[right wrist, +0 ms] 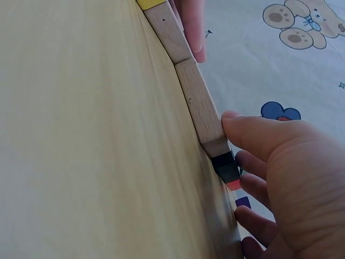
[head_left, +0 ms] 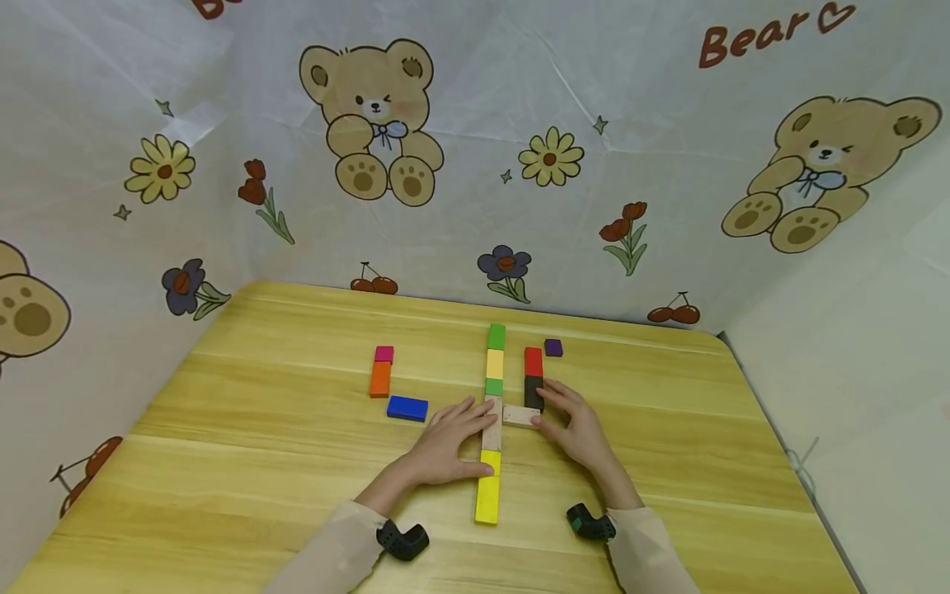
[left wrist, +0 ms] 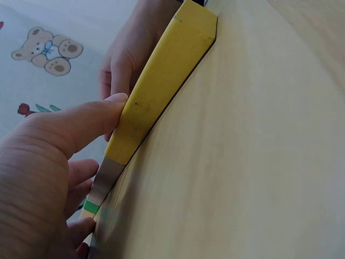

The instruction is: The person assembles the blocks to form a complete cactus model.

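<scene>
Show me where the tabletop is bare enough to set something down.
Bare tabletop lies left of the orange block and right of the purple block. It's crowded mid-table, where the left hand and right hand touch wooden blocks.

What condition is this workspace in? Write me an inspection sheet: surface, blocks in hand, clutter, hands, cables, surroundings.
Surface: wood-grain table.
Blocks in hand: column of blocks, green, pale yellow, green, plain wood, then yellow; crosswise plain block beside it; black block and red block end to end.
Clutter: blue block, orange block, pink block and purple block, all apart from the column.
Hands: left hand, fingers touching the column; right hand, fingers at the crosswise plain block and black block.
Cables: thin pale cord beside the table's right edge; cannot tell whether it is a cable.
Surroundings: white cloth printed with bears and flowers.
</scene>
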### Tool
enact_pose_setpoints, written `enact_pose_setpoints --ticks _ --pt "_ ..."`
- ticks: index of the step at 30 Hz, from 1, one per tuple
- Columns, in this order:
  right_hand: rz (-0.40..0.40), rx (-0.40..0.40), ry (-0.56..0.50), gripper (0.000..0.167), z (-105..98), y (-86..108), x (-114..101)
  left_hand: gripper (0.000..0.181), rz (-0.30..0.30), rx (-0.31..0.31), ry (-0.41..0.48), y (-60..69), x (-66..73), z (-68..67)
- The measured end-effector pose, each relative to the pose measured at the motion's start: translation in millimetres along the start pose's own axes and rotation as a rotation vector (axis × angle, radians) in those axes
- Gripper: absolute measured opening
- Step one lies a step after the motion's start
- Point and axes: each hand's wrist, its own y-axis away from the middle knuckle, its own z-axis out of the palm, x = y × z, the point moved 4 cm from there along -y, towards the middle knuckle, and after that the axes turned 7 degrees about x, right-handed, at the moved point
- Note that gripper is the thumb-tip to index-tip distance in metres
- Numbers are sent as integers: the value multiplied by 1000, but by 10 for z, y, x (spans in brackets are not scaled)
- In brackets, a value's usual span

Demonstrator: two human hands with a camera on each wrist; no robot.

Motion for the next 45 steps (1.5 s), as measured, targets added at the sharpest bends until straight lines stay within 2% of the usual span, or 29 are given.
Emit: enact_pose_setpoints --ticks 6,10,12,15,18,21,26,30,35,41,45 --pt "-2 13 -5 49 -24 6 -13 75 -3 6 11 -13 29 -18" --pt "6 7 7 49 -23 11 -4 72 -20 59 44 -20 43 -145" --pt "10 2 13 49 -19 11 2 69 -40 126 65 -7 26 -285" --pt "17 -7 14 48 -15 8 3 64 -75 269 91 60 -58 -551" --pt "11 -11 15 49 -11 5 -9 59 -110 395 103 188 -216 -775" --pt "7 -8 16 49 -8 1 -19 54 -144 474 100 341 -400 -892" --pt "-5 -1 15 49 -3 -1 -23 49 -245 561 154 557 -648 -928" --pt "2 -4 11 49 -5 6 -7 46 -289 604 202 628 -747 -911" --pt "16 -11 6 50 -4 5 -2 44 -292 619 195 628 -796 -875" --pt "-6 5 17 50 -5 6 -14 47 -274 606 139 600 -799 -812" --pt "-8 8 19 49 -2 8 -15 51 -284 595 109 593 -791 -788"
